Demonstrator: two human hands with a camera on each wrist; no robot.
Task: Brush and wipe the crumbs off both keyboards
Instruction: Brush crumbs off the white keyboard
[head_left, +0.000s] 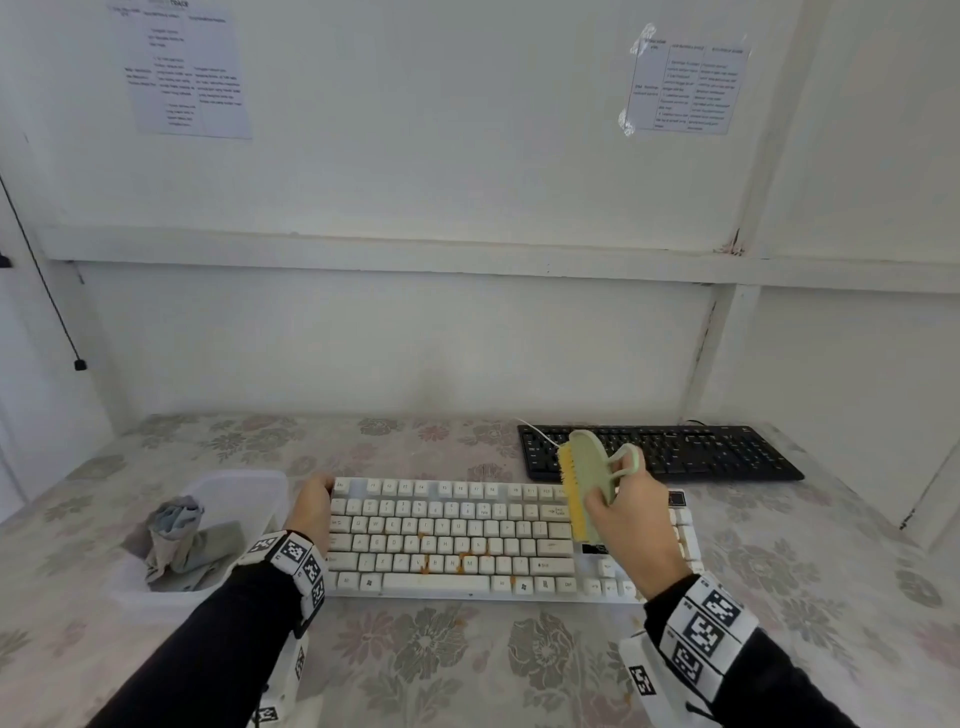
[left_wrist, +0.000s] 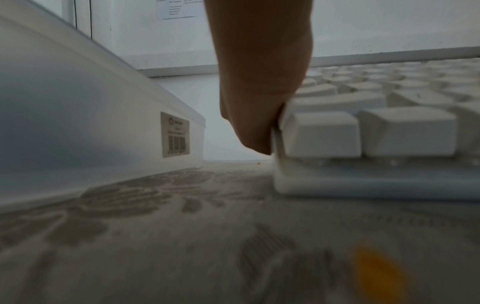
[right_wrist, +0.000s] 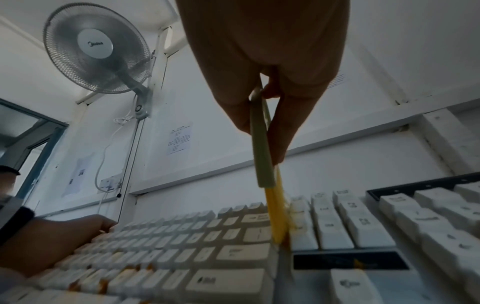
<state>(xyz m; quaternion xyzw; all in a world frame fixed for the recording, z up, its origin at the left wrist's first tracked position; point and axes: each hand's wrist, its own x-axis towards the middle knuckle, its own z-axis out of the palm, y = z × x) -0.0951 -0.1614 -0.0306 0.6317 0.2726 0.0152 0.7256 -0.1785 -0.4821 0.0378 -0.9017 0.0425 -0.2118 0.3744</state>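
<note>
A white panelled wall with taped notices backs a floral tabletop. From the head view, the white keyboard lies near, orange crumbs among its lower middle keys; the black keyboard waits far right. The left hand curls over the white keyboard's far-left corner, likely to steady it. The right hand grips a green scrub brush, its yellow bristles facing left, poised to sweep. A grey cloth sits in a clear tub at left.

In the left wrist view, a finger presses the keyboard's edge.

In the right wrist view, the fingers pinch the brush, bristles touching the keys.
</note>
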